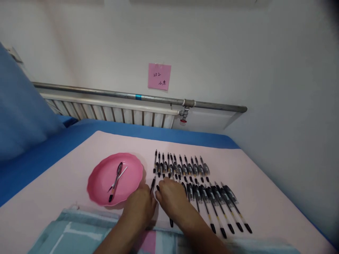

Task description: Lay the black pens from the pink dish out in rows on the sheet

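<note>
Black pens lie in two rows on a pale pink sheet (pixel 254 169): a far row (pixel 180 167) and a near row (pixel 219 203), all roughly parallel. My left hand (pixel 140 208) is closed around a black pen (pixel 153 184) whose tip sticks out above the knuckles, at the left end of the near row. Beside it my right hand (pixel 172 195) rests on the near row's left end, fingers curled over pens that it hides. A pink plate (pixel 97 178) to the left holds one black pen (pixel 116 181) and a thin white refill (pixel 122 173).
A blue mattress (pixel 111 128) lies under the pink sheet, with a blue pillow (pixel 18 113) at the far left. A radiator (pixel 111 113) and a pipe (pixel 137 96) run along the white wall, which bears a pink note (pixel 159 76). A teal patterned cloth (pixel 79 229) covers the near edge.
</note>
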{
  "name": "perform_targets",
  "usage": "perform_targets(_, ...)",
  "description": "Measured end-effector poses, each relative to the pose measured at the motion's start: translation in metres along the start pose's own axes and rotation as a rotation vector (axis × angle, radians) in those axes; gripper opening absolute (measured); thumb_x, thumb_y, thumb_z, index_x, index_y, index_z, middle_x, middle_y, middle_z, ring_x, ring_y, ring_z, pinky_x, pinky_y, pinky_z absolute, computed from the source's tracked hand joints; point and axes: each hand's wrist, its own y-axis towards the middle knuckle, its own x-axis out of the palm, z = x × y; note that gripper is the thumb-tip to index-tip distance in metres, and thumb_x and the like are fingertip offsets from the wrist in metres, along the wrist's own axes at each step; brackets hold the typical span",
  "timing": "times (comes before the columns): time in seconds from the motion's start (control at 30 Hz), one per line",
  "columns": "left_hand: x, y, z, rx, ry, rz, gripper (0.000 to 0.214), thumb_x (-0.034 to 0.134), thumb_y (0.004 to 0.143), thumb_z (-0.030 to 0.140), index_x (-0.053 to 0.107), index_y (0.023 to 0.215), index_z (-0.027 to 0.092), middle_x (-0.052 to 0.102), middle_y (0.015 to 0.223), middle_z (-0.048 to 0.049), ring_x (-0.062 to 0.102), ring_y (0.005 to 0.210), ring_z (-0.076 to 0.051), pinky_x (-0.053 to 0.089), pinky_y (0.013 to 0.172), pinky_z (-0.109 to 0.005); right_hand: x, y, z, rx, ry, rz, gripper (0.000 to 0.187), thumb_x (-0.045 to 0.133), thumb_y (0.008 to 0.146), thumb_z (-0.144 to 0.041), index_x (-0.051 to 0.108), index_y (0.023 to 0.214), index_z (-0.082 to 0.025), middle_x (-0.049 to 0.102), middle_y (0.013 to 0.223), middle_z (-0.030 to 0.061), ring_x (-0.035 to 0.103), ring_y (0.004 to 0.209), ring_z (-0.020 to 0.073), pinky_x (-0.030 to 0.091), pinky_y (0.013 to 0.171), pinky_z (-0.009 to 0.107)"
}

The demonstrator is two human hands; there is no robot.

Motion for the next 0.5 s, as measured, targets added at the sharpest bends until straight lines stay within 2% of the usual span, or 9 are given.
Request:
perform_targets(0.1,-0.002,-0.001,-0.003,0.012,-0.063,0.047,0.023,0.041,0.085,0.025,0.055,0.098,0.013,0.068,0.094,-0.0160,0.065,0.086,-0.025,0.041,0.066,-0.028,-0.003,0.001,0.001,0.023,0.061,0.046,0.015,0.048,0.078,-0.017,0.063,0.077,-0.014,0.066,0.080,0.0114,0.060,0.070,0.0196,0.034,0.059,0.028)
perform_targets(0.17,-0.002,-0.002,-0.004,0.008,-0.155,0.078,0.014,0.045,0.082,0.021,0.054,0.090,0.015,0.067,0.086,-0.0111,0.063,0.080,-0.021,0.039,0.062,-0.025,-0.008,0.002,0.009,0.082,0.211,0.128,0.013,0.049,0.077,-0.018,0.060,0.071,-0.016,0.063,0.072,0.0061,0.057,0.065,0.0163,0.032,0.056,0.026)
perform_targets(0.23,-0.001,-0.002,-0.004,0.005,-0.300,0.089,0.007,0.046,0.077,0.016,0.051,0.081,0.018,0.063,0.072,-0.0049,0.059,0.067,-0.017,0.036,0.056,-0.023,-0.013,0.005,0.020,0.172,0.469,0.233,0.014,0.051,0.077,-0.022,0.055,0.064,-0.018,0.058,0.060,0.0006,0.052,0.057,0.0131,0.031,0.052,0.024)
perform_targets(0.33,0.001,-0.002,-0.004,0.054,-0.538,0.085,0.014,0.042,0.074,0.012,0.050,0.083,0.019,0.052,0.061,0.0026,0.051,0.056,-0.015,0.033,0.053,-0.022,-0.019,0.009,0.035,0.296,0.966,0.361,0.019,0.055,0.076,-0.032,0.052,0.062,-0.019,0.049,0.049,-0.0047,0.043,0.044,0.0097,0.030,0.044,0.022)
perform_targets(0.43,0.003,-0.004,-0.002,0.081,-0.724,0.096,0.027,0.038,0.077,0.017,0.054,0.098,0.017,0.049,0.061,0.0035,0.049,0.058,-0.016,0.035,0.056,-0.023,-0.020,0.012,0.043,0.381,1.390,0.473,0.024,0.058,0.075,-0.040,0.052,0.065,-0.019,0.049,0.046,-0.0061,0.039,0.037,0.0077,0.030,0.037,0.020)
perform_targets(0.5,0.002,-0.005,0.000,0.089,-0.803,0.088,0.029,0.039,0.079,0.025,0.057,0.100,0.017,0.053,0.066,0.0015,0.051,0.062,-0.017,0.037,0.059,-0.025,-0.020,0.014,0.044,0.409,1.585,0.525,0.025,0.064,0.070,-0.040,0.052,0.065,-0.019,0.051,0.049,-0.0055,0.043,0.040,0.0075,0.031,0.036,0.019)
